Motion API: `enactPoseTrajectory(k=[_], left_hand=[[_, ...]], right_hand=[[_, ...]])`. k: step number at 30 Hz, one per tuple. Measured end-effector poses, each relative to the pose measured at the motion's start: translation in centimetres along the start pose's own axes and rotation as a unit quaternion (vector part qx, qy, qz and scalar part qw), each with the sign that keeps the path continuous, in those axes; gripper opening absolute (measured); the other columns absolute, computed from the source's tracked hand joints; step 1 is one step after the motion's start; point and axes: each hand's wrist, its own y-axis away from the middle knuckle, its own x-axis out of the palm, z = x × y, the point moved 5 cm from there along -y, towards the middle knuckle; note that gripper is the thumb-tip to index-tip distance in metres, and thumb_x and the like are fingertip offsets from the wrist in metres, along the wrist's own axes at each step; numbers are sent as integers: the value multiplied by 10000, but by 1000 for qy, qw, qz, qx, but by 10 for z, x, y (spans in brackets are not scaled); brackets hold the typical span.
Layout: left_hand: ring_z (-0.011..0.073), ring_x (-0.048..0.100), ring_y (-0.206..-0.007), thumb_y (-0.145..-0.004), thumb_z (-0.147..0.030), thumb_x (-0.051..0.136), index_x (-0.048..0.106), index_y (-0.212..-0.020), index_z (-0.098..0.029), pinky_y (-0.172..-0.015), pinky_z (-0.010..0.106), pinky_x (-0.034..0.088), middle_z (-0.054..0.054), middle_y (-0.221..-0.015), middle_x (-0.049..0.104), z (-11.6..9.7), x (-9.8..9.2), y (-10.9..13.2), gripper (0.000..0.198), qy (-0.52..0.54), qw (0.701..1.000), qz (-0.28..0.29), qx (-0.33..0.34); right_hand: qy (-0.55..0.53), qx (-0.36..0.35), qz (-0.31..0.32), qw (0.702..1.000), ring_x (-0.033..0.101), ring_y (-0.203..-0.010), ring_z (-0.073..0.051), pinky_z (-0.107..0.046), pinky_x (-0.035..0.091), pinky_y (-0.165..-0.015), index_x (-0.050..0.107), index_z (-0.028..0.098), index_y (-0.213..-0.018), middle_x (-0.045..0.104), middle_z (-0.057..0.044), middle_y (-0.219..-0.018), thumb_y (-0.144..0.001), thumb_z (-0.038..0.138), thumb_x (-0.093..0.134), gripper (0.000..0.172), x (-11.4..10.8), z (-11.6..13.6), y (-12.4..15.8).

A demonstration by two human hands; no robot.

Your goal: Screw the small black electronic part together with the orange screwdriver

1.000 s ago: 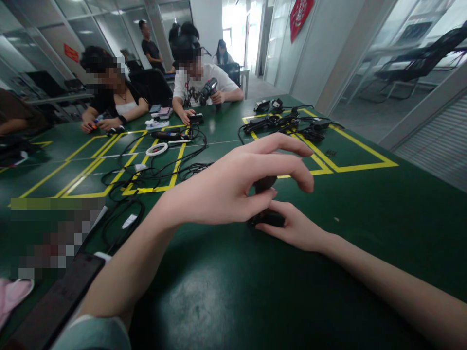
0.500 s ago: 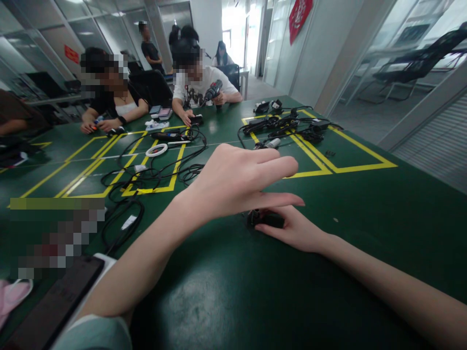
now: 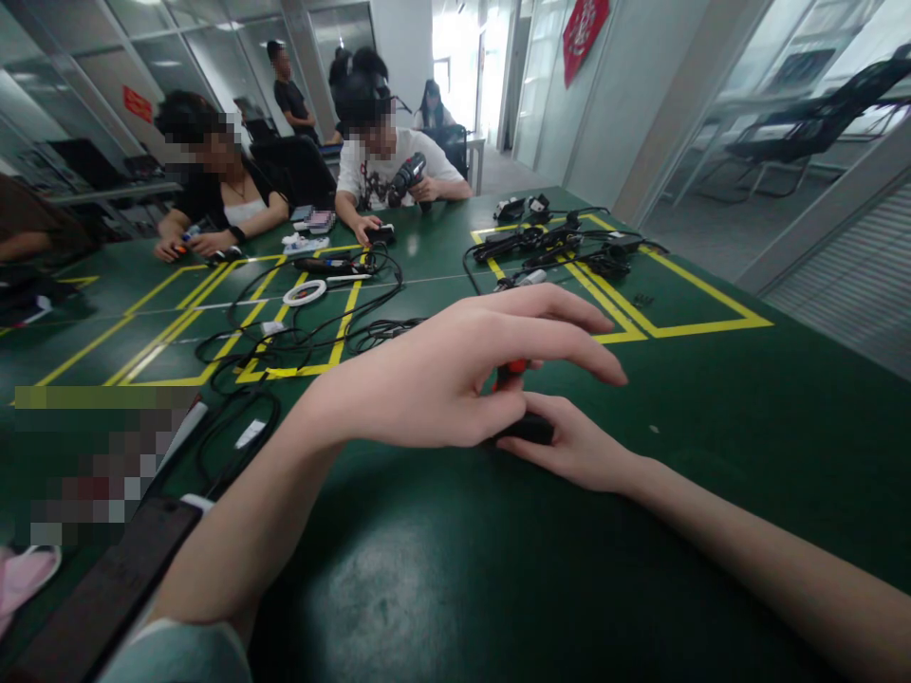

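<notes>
My left hand (image 3: 455, 370) is over the green table, thumb bent in and two fingers reaching out to the right. Between its thumb and fingers shows the red-and-black handle of what looks like a screwdriver (image 3: 511, 374), roughly upright; its lower end is hidden behind the thumb. Just below, my right hand (image 3: 580, 444) is closed round a small black block-shaped part (image 3: 530, 429), holding it low at the tabletop. The left side of this part is covered by my left hand, so I cannot tell whether the tool touches it.
Black cables (image 3: 527, 245) lie bunched inside yellow tape lines ahead, and more cords (image 3: 242, 398) curl on the left. A white ring (image 3: 305, 292) rests among them. Beside my left forearm is a dark phone-like slab (image 3: 120, 569). Across the table, a co-worker holds a power drill (image 3: 408, 176).
My left hand has come down and turned, its thumb bending inward, and the red-and-black handle now shows in it. My right hand and the black part stay in place.
</notes>
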Motion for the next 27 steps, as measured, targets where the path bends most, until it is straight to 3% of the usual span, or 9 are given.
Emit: enactPoseTrajectory(k=[6,11,15,18,20,22,25,27], left_hand=[[182,684,-1180,-921,-90,565,723,-1146,-232,-889,277,592,94,-1356,681,3,0,-3,310,-25,998,-53,-8],[137,704,-929,-975,-234,610,694,-1037,-181,-743,233,513,58,-1037,751,7,7,-4,117,-122,988,-91,6],[104,624,-677,-984,-411,621,663,-916,-184,-553,238,354,-1,-770,690,11,12,-4,241,-200,974,-102,21],[117,596,-637,-983,-488,579,649,-831,-177,-558,248,356,4,-693,654,12,13,-6,353,-224,967,-122,22],[143,639,-722,-975,-386,572,669,-832,-172,-661,267,458,28,-741,683,11,12,-7,275,-208,970,-122,18],[182,690,-918,-918,-220,571,713,-911,-169,-842,323,540,71,-935,742,8,10,-7,152,-161,981,-107,23],[235,658,-1212,-817,-69,537,750,-1085,-195,-996,392,565,111,-1339,680,4,6,-5,366,-74,994,-71,24],[238,632,-1288,-808,-25,507,753,-1133,-229,-1018,397,569,96,-1449,622,2,3,-3,456,-41,998,-48,12]], right_hand=[[11,7,-11,1000,760,-946,-249,-408,638,-879,712,205,-1047,798,-70,-1015,-878,283,726,187,-1,-3,0],[33,28,-14,999,771,-993,-284,-459,636,-918,726,203,-1073,807,-96,-1062,-863,326,752,245,-1,-9,2],[32,32,-1,999,773,-982,-287,-439,652,-873,735,209,-1064,811,-86,-1047,-892,348,721,222,1,-8,4],[41,33,-1,999,769,-945,-285,-430,656,-836,730,216,-1031,806,-79,-1006,-900,369,712,203,1,-6,4],[43,27,-11,999,763,-932,-286,-429,652,-828,718,218,-1008,798,-79,-992,-888,362,721,187,-1,-4,3],[32,17,-12,999,759,-947,-286,-429,646,-847,706,217,-1005,794,-78,-1001,-887,338,716,170,-1,-2,2],[11,14,-9,1000,758,-974,-275,-427,639,-882,699,216,-1039,796,-72,-1027,-898,313,702,170,-1,-1,0],[6,14,-11,1000,759,-978,-266,-424,638,-892,700,212,-1069,798,-71,-1042,-895,300,709,195,-1,-1,0]])
